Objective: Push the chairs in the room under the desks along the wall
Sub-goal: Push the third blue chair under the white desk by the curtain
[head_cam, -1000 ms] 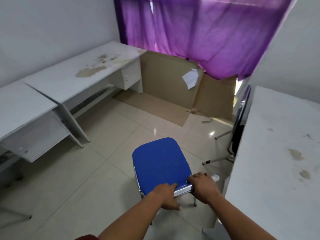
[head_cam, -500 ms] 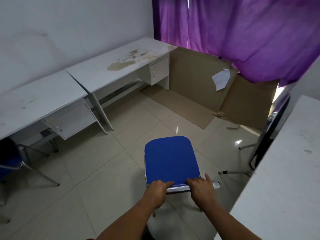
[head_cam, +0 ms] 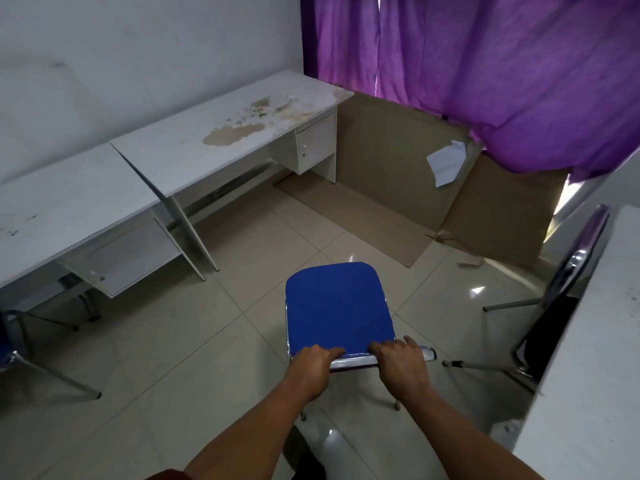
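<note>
A blue padded chair (head_cam: 337,306) with a chrome frame stands on the tiled floor in the middle of the room, its padded surface facing up at me. My left hand (head_cam: 311,367) and my right hand (head_cam: 403,363) both grip its near chrome edge. Two white desks run along the left wall: a stained one (head_cam: 221,133) farther off and a nearer one (head_cam: 59,199). The leg space under the stained desk is open. Another chair (head_cam: 568,271) is tucked under the white desk (head_cam: 595,358) on the right.
Part of a third chair (head_cam: 20,348) with chrome legs shows at the left edge under the nearer desk. Flat cardboard sheets (head_cam: 398,157) lean against the far wall and lie on the floor below a purple curtain (head_cam: 485,64). Bare floor lies between the blue chair and the left desks.
My view has swung left, bringing the left desks and the third chair into sight. Both hands keep their hold on the blue chair, which has turned with me toward the left.
</note>
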